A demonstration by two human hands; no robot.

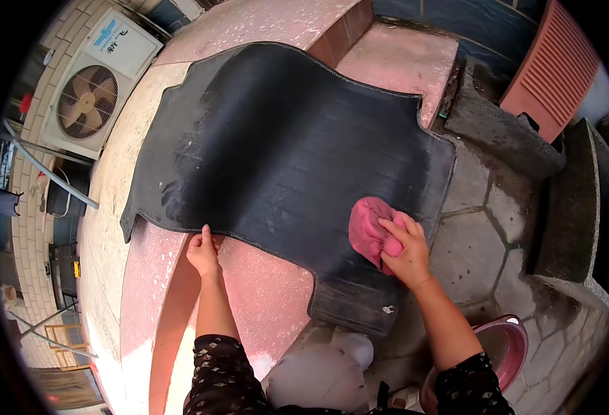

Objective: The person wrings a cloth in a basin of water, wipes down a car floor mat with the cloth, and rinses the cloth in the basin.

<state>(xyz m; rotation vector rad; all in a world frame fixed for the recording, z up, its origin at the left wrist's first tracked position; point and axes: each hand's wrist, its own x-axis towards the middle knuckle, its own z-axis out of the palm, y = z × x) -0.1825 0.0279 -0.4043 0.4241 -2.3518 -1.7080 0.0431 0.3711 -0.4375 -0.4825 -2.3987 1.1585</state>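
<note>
A large black car mat (283, 145) with a stitched rim lies draped over pink speckled steps (263, 297). It has dusty grey patches, and a small white mark shows on its near flap. My left hand (204, 253) pinches the mat's near edge, the thumb lying on top. Bunched in my right hand (409, 254) is a pink cloth (368, 232), pressed against the right part of the mat's surface. The fingers wrap over the cloth and partly hide it.
A reddish basin (519, 339) stands at lower right, partly behind my right forearm. Stone troughs (567, 228) and a ridged pink slab (555, 72) are farther right. An air-conditioner unit (100, 86) stands at upper left. Grey paving (467, 256) borders the steps.
</note>
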